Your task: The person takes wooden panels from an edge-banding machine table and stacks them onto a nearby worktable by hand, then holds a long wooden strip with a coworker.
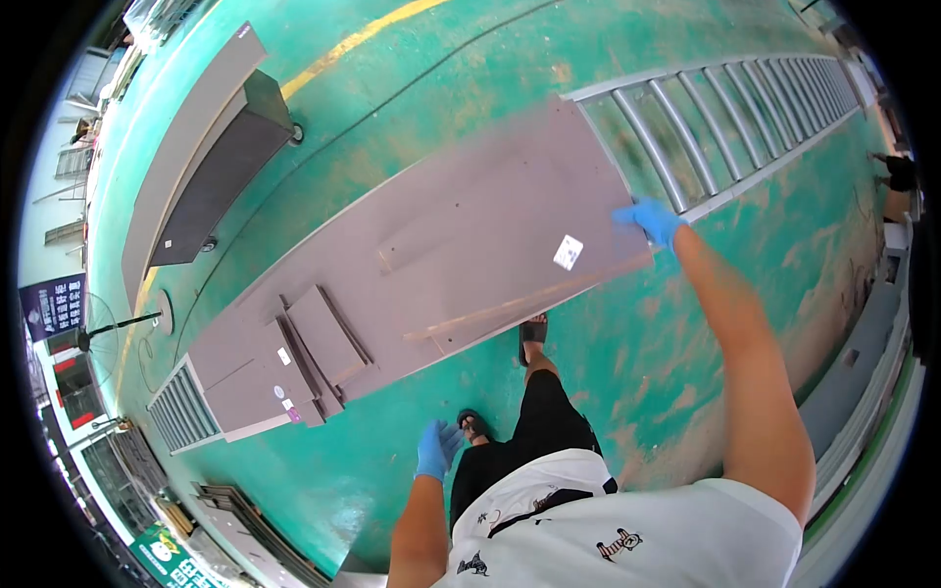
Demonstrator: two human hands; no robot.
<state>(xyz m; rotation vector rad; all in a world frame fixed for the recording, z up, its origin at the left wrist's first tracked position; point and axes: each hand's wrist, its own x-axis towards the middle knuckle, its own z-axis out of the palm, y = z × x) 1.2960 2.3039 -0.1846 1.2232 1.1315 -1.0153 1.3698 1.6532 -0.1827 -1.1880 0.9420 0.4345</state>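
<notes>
A long grey-brown panel (510, 216) lies across the roller conveyor, with a white label (568, 252) near its right end. My right hand (651, 221), in a blue glove, is at the panel's right end, its fingers over the edge; the thumb's side is hard to make out. My left hand (438, 449), also in a blue glove, hangs by my left leg with nothing in it, its fingers loosely stretched. Narrow strips and a smaller board (328, 333) rest on the left part of the panelling, where more labels show.
Bare conveyor rollers (696, 137) run off to the upper right, and more rollers (183, 410) show at the lower left. A wheeled dark cart (235, 147) carrying long boards stands at the upper left. Nearby is a standing fan (86, 338). Boards (260, 534) are stacked at the lower left.
</notes>
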